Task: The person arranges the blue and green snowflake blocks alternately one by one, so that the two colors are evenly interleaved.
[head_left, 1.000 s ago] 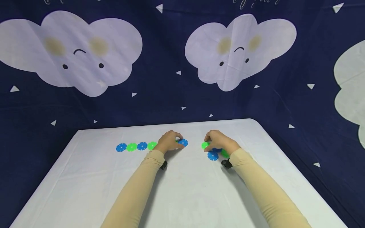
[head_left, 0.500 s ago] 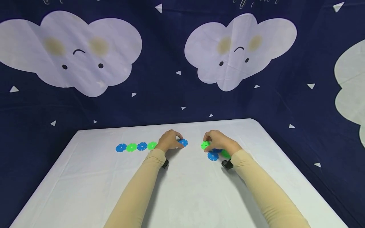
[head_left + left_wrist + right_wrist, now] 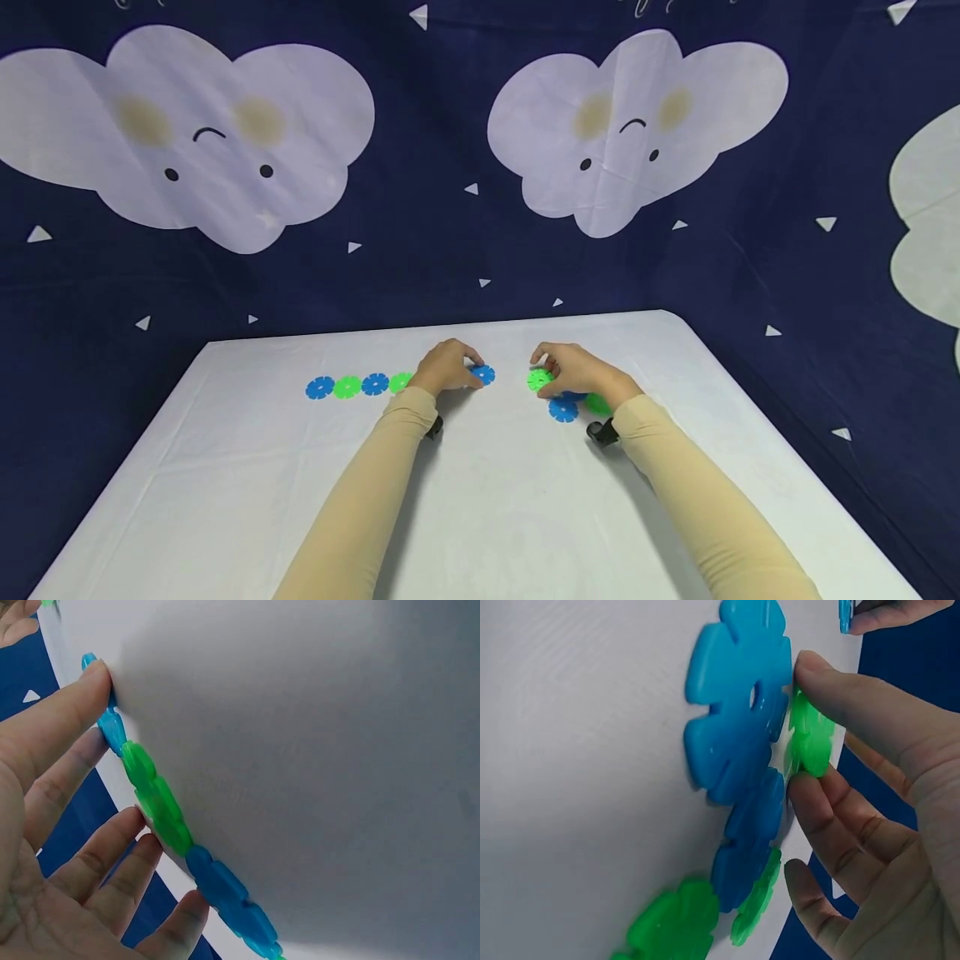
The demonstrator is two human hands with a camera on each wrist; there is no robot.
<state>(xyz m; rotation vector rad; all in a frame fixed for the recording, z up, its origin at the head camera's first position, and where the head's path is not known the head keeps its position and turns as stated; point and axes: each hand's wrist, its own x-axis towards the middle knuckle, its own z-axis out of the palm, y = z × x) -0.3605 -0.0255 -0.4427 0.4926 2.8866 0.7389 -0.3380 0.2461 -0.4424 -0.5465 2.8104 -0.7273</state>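
- Spread forefinger wider than half a second ago with right hand, pinching green disc against thumb.
- Pinching blue disc between fingertips of left hand.
- Pinch lightly.

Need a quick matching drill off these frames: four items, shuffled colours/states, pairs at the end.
Column 1
1. left hand
2. right hand
3. table
4. backdrop

Column 2
A. mostly dark blue
B. holding a green disc
C. white
D. holding a blue disc

Pairs: 1-D, 2-B, 3-C, 4-A
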